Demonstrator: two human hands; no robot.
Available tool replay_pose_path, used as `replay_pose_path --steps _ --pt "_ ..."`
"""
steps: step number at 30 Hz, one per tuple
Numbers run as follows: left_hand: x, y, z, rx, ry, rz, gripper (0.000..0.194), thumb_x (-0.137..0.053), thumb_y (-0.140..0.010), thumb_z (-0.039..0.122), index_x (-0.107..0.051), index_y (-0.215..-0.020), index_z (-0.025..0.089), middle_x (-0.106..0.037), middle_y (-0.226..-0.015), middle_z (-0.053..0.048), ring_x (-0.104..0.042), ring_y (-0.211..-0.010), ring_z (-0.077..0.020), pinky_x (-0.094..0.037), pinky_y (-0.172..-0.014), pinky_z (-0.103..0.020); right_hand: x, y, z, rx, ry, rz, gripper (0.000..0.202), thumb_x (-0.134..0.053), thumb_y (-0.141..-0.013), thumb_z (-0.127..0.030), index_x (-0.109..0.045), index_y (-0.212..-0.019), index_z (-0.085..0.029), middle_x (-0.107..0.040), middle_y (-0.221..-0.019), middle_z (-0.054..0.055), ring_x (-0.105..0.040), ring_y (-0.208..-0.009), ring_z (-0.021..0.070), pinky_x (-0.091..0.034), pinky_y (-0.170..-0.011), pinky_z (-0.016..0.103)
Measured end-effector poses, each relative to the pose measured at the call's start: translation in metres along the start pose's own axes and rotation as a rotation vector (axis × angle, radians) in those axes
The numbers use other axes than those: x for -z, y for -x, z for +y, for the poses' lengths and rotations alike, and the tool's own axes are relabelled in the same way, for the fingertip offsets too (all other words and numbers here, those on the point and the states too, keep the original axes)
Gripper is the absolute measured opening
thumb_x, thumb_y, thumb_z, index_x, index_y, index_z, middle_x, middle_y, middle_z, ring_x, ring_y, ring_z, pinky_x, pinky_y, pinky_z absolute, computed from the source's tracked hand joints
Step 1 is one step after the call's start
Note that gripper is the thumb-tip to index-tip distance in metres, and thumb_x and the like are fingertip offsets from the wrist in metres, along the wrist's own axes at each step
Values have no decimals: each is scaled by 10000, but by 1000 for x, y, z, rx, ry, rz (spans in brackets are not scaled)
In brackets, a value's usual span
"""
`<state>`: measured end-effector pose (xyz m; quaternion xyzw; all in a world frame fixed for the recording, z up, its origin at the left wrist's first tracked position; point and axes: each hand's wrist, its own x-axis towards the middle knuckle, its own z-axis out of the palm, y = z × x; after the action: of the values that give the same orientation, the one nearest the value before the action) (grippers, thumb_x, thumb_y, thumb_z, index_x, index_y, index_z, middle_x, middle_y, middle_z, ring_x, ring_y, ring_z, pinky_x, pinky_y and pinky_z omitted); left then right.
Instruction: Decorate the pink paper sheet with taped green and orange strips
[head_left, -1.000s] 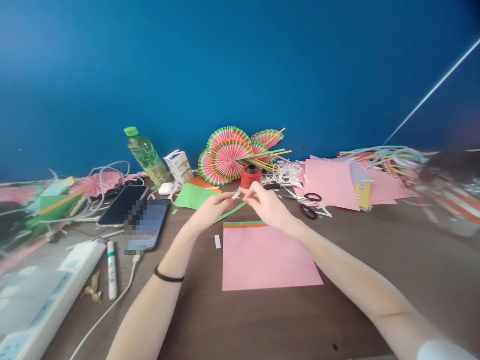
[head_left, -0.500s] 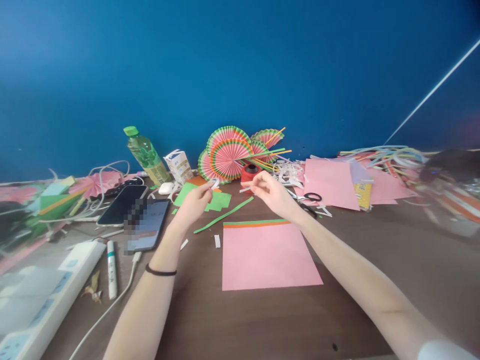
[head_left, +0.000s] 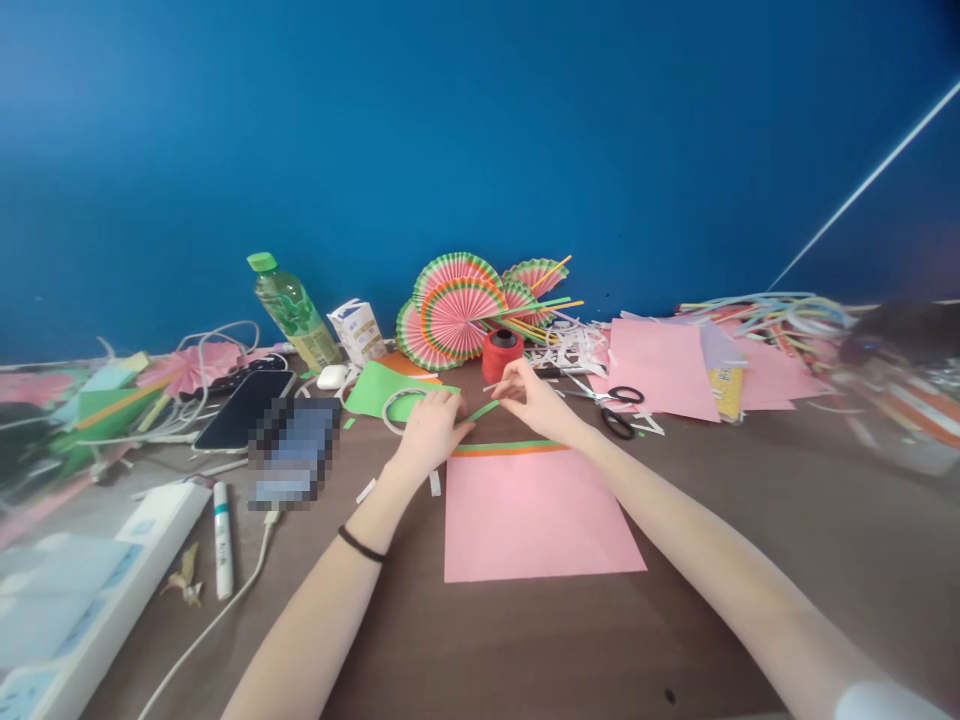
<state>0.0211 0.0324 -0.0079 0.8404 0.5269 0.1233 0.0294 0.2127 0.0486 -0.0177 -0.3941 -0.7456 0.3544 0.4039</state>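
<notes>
My left hand [head_left: 436, 428] is low over the table with its fingers bent around a narrow green paper strip [head_left: 484, 409]. A pale tape roll [head_left: 393, 405] shows as a ring beside its knuckles; whether the hand still bears on it is unclear. Just above the strip's far end, my right hand [head_left: 529, 392] pinches a small whitish strip [head_left: 490, 387], blurred at the fingertips. In front of both hands lies a flat pink sheet [head_left: 536, 515] with green and orange bands along its far edge. Green paper [head_left: 369, 390] lies behind my left hand.
Folded paper fans [head_left: 461, 310] and a red spool [head_left: 502, 352] stand at the back. Scissors [head_left: 621, 410] and pink sheets [head_left: 664, 365] lie right. Left are a bottle [head_left: 296, 315], a phone [head_left: 244, 410], a marker [head_left: 223, 540] and a power strip [head_left: 112, 580].
My left hand has come down and right onto the green strip, whose left end no longer shows. The tape roll has shifted left and lower. My right hand has dipped slightly, still pinching.
</notes>
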Motion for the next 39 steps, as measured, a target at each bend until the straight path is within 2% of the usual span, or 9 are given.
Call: replay_pose_path --steps 4,10,16,21,25,28,34,36,39 --pt "-12 -1 13 10 -35 4 99 -497 -803 215 -526 -882 164 -548 -891 -86 -500 -887 -233 -379 -782 -348 0 -2 0 -12 -41 43 268 -476 -724 -152 -294 -903 -232 -617 -815 6 -616 -792 147 -467 -770 364" --pt "-12 -1 14 42 -114 -4 137 -378 -831 135 -510 -858 162 -543 -888 -105 -506 -890 -245 -391 -770 -354 1 -2 -1 -10 -26 28 258 -478 -719 -144 -307 -892 -228 -620 -811 8 -615 -795 147 -462 -777 364" --pt "-16 -2 7 56 150 12 123 -408 -783 85 -488 -819 171 -531 -877 -94 -519 -874 -232 -403 -790 -358 1 0 4 -3 20 3 276 -472 -706 -110 -336 -916 -225 -624 -858 15 -610 -837 146 -452 -777 345" --pt "-19 -4 0 67 276 2 172 -424 -746 60 -478 -870 167 -564 -833 -64 -554 -772 -177 -440 -717 -291 -1 -2 13 -51 36 45 287 -481 -699 -119 -331 -916 -230 -614 -919 32 -609 -787 144 -456 -673 302" --pt "-10 -5 -7 117 520 -24 214 -415 -759 121 -486 -954 175 -593 -747 -10 -558 -645 -138 -443 -646 -262 0 -5 16 -69 -66 61 284 -518 -703 -149 -314 -882 -231 -615 -924 41 -612 -803 147 -460 -706 316" --pt "3 -4 -9 155 642 -18 187 -451 -729 156 -533 -897 163 -597 -750 -17 -560 -665 -142 -438 -645 -263 2 -5 11 -81 -193 48 275 -540 -718 -178 -312 -864 -229 -618 -917 39 -622 -795 145 -466 -737 327" --pt "28 -1 -1 122 596 -29 122 -485 -684 177 -560 -780 165 -596 -739 -9 -554 -685 -148 -425 -654 -268 4 -5 -11 -94 -403 19 312 -589 -718 -237 -303 -843 -235 -626 -853 -5 -598 -541 111 -426 -480 237" --pt "33 0 1 109 627 -64 135 -493 -685 192 -558 -800 168 -592 -715 5 -555 -648 -141 -422 -632 -264 5 -4 -21 -81 -451 23 325 -603 -711 -231 -305 -839 -234 -632 -811 -17 -616 -568 123 -442 -505 246" --pt "39 2 4 129 798 -176 207 -501 -733 289 -558 -883 159 -613 -748 -5 -567 -638 -135 -424 -620 -259 7 -1 -35 -52 -498 17 318 -606 -716 -212 -314 -839 -231 -645 -814 -12 -643 -665 139 -483 -626 291"
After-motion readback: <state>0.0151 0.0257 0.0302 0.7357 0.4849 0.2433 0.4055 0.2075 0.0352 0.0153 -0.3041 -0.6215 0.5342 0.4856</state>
